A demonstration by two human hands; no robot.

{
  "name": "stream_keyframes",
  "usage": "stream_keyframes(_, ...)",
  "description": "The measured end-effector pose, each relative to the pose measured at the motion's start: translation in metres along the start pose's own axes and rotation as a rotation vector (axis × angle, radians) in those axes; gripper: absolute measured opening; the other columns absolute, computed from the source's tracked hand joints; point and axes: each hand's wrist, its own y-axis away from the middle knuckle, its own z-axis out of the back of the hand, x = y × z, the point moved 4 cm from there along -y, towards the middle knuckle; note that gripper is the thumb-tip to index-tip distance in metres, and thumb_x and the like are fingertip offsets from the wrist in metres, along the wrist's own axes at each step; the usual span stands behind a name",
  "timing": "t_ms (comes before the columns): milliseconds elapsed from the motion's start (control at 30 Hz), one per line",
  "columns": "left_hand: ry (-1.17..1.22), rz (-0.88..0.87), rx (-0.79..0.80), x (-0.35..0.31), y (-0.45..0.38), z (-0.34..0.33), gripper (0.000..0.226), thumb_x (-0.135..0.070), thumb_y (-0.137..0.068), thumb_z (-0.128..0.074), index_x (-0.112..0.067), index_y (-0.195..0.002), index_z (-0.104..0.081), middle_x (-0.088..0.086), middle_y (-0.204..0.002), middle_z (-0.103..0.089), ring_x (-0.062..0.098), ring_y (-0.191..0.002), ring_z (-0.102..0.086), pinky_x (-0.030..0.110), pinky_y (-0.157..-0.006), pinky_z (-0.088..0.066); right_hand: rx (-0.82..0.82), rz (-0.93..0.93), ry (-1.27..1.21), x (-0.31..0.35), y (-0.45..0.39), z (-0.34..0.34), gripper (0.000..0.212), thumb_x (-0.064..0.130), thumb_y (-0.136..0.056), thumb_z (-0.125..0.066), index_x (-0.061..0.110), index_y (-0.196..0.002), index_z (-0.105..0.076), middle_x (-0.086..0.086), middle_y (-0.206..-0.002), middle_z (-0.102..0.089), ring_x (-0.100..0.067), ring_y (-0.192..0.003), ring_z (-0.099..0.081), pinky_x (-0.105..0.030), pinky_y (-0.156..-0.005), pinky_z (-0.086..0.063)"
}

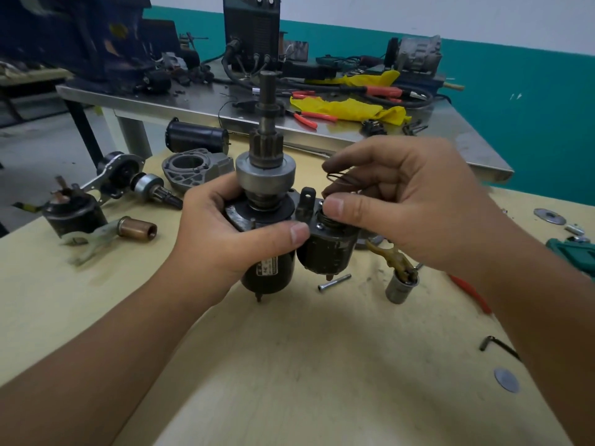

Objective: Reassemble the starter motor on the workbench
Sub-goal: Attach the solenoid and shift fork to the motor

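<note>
starter motor (269, 249) in left hand (222, 230) | right fingers (335, 207) pinch spring (341, 181)

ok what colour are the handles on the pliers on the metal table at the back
Orange-red. The pliers lie on the metal table beside the yellow cloth, clearest in the head view.

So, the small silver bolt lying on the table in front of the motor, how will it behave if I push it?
The silver bolt is a smooth round shaft lying flat on the workbench, so it will probably roll, curving towards its head. It looks like stiff metal, unlikely to bend. Being thin, it may slip from fingers.
</note>
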Motion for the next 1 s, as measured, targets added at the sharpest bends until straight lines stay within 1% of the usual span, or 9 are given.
stream_keyframes(67,-0.005,-0.001,0.004,0.000,0.000,0.000,0.041,-0.025,-0.067,-0.087,-0.031,-0.106,-0.076,0.003,-0.107,-0.078,0.029,-0.109,-0.074,0.044,-0.096,-0.060,-0.005,0.005,0.010,-0.003,0.002,-0.001,0.062,0.049,-0.058,-0.080,0.036,-0.118,-0.066,0.010,-0.098,-0.077,-0.026,-0.081,-0.075,-0.044,-0.065,-0.064)
stream_keyframes(167,-0.005,0.010,-0.011,0.000,0.000,0.002,0.046,-0.037,-0.063,-0.093,-0.033,-0.107,-0.077,0.002,-0.108,-0.077,0.030,-0.109,-0.073,0.049,-0.098,-0.059,-0.057,-0.007,0.035,-0.010,0.008,0.007,0.084,0.057,-0.055,-0.089,0.046,-0.132,-0.057,0.012,-0.110,-0.071,-0.023,-0.069,-0.072,-0.037,-0.059,-0.064)
stream_keyframes(300,-0.007,0.022,-0.038,0.003,0.000,0.005,0.047,-0.042,-0.063,-0.094,-0.035,-0.106,-0.077,0.000,-0.108,-0.077,0.031,-0.110,-0.073,0.054,-0.099,-0.057,-0.246,-0.011,0.355,-0.036,0.036,0.029,0.042,0.061,-0.073,-0.067,0.047,-0.112,-0.062,0.019,-0.100,-0.067,-0.008,-0.060,-0.059,-0.024,-0.048,-0.049)
stream_keyframes(400,0.000,0.016,-0.043,0.004,-0.001,0.005,0.048,-0.040,-0.061,-0.094,-0.034,-0.106,-0.078,0.002,-0.108,-0.078,0.032,-0.109,-0.073,0.054,-0.098,-0.057,-0.140,-0.111,0.660,-0.068,0.055,0.021,0.037,0.059,-0.078,-0.066,0.041,-0.110,-0.061,0.022,-0.093,-0.060,0.009,-0.078,-0.054,-0.019,-0.060,-0.036)
stream_keyframes(500,0.003,0.022,-0.048,0.005,-0.001,0.004,0.049,-0.038,-0.060,-0.094,-0.035,-0.106,-0.078,0.002,-0.108,-0.078,0.033,-0.110,-0.073,0.053,-0.098,-0.058,-0.001,-0.216,0.709,-0.088,0.062,0.011,0.035,0.048,-0.078,-0.075,0.042,-0.109,-0.059,0.022,-0.095,-0.060,0.003,-0.082,-0.055,-0.019,-0.067,-0.044)
stream_keyframes(600,0.003,0.021,-0.052,0.007,-0.001,0.005,0.043,-0.031,-0.062,-0.088,-0.035,-0.104,-0.078,0.001,-0.106,-0.078,0.032,-0.108,-0.074,0.053,-0.098,-0.058,-0.066,-0.258,0.567,-0.093,0.062,0.013,0.029,0.034,-0.082,-0.079,0.046,-0.100,-0.059,0.020,-0.089,-0.066,0.000,-0.080,-0.061,-0.020,-0.068,-0.049)
stream_keyframes(733,0.001,0.033,-0.052,0.007,0.000,0.006,0.045,-0.032,-0.062,-0.089,-0.034,-0.106,-0.077,0.004,-0.109,-0.077,0.032,-0.109,-0.073,0.054,-0.098,-0.057,-0.337,-0.124,0.079,-0.063,0.043,0.029,0.034,0.007,-0.080,-0.080,0.030,-0.099,-0.064,-0.002,-0.084,-0.077,-0.028,-0.070,-0.071,-0.048,-0.059,-0.059)
stream_keyframes(867,-0.010,0.040,-0.045,0.007,0.000,0.006,0.047,-0.032,-0.061,-0.089,-0.035,-0.107,-0.077,0.006,-0.109,-0.076,0.033,-0.110,-0.073,0.056,-0.100,-0.056,-0.325,0.169,-0.301,-0.005,0.006,0.046,0.024,0.010,-0.086,-0.072,0.016,-0.105,-0.058,-0.014,-0.098,-0.075,-0.034,-0.082,-0.073,-0.030,-0.059,-0.056)
stream_keyframes(1000,0.006,0.051,-0.055,0.008,0.000,0.007,0.048,-0.032,-0.060,-0.090,-0.035,-0.106,-0.077,0.006,-0.110,-0.076,0.034,-0.111,-0.072,0.060,-0.102,-0.054,-0.198,0.316,-0.227,0.022,-0.018,0.031,0.022,0.003,-0.089,-0.070,0.014,-0.104,-0.058,-0.014,-0.096,-0.074,-0.028,-0.078,-0.074,-0.031,-0.058,-0.056)
